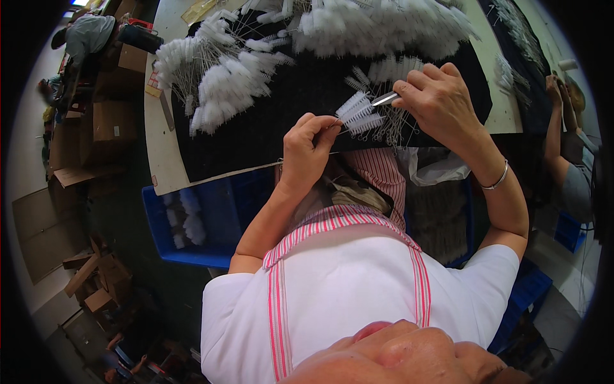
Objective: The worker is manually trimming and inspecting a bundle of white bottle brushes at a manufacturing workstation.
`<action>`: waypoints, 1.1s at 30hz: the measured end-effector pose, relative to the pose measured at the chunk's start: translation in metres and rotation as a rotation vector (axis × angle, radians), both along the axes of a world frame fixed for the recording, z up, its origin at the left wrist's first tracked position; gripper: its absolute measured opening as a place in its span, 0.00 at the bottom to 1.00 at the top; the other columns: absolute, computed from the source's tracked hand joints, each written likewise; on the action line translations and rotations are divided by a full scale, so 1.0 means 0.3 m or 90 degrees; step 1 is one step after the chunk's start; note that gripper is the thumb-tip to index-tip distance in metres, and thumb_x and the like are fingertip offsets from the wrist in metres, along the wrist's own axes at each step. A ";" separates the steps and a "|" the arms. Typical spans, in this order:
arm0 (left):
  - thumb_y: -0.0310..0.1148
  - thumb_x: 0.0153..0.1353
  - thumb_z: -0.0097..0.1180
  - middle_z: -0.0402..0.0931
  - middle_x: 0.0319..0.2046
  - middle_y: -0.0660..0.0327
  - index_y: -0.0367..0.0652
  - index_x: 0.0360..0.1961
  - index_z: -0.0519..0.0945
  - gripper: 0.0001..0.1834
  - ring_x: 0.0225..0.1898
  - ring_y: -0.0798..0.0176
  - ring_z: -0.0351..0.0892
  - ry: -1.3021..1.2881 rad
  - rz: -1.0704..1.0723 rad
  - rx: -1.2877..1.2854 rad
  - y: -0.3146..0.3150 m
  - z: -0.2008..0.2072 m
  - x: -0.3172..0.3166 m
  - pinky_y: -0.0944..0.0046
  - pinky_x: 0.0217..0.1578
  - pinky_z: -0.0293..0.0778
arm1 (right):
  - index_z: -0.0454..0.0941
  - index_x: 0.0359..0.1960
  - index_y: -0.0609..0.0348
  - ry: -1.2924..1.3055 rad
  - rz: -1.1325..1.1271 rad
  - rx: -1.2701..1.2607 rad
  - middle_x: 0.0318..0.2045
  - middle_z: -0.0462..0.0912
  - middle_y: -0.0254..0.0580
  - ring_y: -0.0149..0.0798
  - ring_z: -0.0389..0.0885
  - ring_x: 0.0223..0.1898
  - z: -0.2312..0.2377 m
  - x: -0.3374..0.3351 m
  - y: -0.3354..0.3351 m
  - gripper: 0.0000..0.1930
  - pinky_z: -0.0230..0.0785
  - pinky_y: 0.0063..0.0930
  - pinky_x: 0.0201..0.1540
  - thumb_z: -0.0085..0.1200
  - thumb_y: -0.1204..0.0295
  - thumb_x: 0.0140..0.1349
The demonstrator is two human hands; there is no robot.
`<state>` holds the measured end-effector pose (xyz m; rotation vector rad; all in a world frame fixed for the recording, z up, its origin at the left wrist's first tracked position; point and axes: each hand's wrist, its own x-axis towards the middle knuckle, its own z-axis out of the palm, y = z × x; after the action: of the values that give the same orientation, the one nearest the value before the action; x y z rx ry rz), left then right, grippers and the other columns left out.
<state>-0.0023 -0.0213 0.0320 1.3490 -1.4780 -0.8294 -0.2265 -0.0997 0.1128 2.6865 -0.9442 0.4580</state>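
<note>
My left hand (308, 144) is closed in a pinch at the near edge of the black cloth, its fingertips on the thin wire end of a small white bristle brush (355, 110). To its right, my right hand (438, 96) grips a pointed silver tool (385, 98); most of it is hidden in the fist, so whether it is tweezers or scissors cannot be made out. The tool's tip lies close to the brush bristles. More loose brushes with looped wire ends (390, 125) lie under and beside my right hand.
Large heaps of white brushes (233, 83) (384, 29) cover the black cloth (307, 83) on the table. Blue crates (236, 205) holding brushes stand below the table edge. Cardboard boxes (115, 121) are stacked at left. Another person's arms (555, 121) reach over the table at right.
</note>
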 end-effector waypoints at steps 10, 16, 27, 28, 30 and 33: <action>0.21 0.52 0.59 0.69 0.20 0.62 0.37 0.31 0.80 0.04 0.20 0.71 0.68 -0.026 -0.005 -0.024 0.008 0.010 -0.013 0.72 0.21 0.63 | 0.77 0.30 0.54 0.017 0.007 0.141 0.21 0.71 0.31 0.33 0.70 0.27 -0.007 -0.036 -0.010 0.11 0.56 0.29 0.34 0.55 0.60 0.54; 0.22 0.53 0.59 0.69 0.20 0.62 0.36 0.31 0.80 0.04 0.20 0.71 0.68 -0.012 -0.005 -0.006 0.009 0.009 -0.018 0.72 0.21 0.64 | 0.77 0.31 0.54 -0.028 0.033 0.107 0.22 0.70 0.31 0.33 0.69 0.28 -0.011 -0.035 -0.005 0.11 0.55 0.29 0.35 0.55 0.60 0.55; 0.21 0.53 0.58 0.69 0.21 0.63 0.36 0.32 0.80 0.04 0.22 0.71 0.68 -0.003 -0.019 0.021 0.009 0.001 -0.020 0.73 0.23 0.65 | 0.78 0.27 0.52 -0.009 0.025 0.031 0.22 0.73 0.28 0.31 0.72 0.31 -0.010 -0.029 0.000 0.10 0.58 0.28 0.37 0.57 0.61 0.50; 0.21 0.53 0.58 0.69 0.21 0.63 0.36 0.32 0.80 0.04 0.22 0.71 0.68 0.006 -0.019 0.018 0.008 0.003 -0.021 0.73 0.23 0.65 | 0.78 0.27 0.52 -0.010 0.025 0.032 0.22 0.73 0.28 0.31 0.72 0.31 -0.011 -0.029 0.002 0.10 0.58 0.28 0.37 0.57 0.61 0.50; 0.21 0.53 0.57 0.70 0.22 0.63 0.35 0.32 0.80 0.04 0.22 0.72 0.68 0.010 -0.021 0.022 0.012 0.000 -0.017 0.73 0.23 0.65 | 0.77 0.28 0.51 -0.008 0.020 0.034 0.22 0.73 0.28 0.30 0.72 0.30 -0.008 -0.027 0.000 0.10 0.57 0.28 0.36 0.57 0.60 0.51; 0.21 0.55 0.56 0.71 0.23 0.65 0.35 0.33 0.79 0.04 0.22 0.74 0.67 0.095 -0.008 0.079 0.014 -0.018 -0.016 0.74 0.23 0.65 | 0.76 0.34 0.54 -0.063 0.023 0.032 0.23 0.70 0.30 0.33 0.69 0.28 -0.012 -0.029 -0.014 0.11 0.57 0.28 0.36 0.56 0.63 0.53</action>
<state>-0.0070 -0.0173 0.0267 1.3394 -1.3382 -1.0214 -0.2351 -0.1040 0.1093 2.7513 -0.9476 0.5872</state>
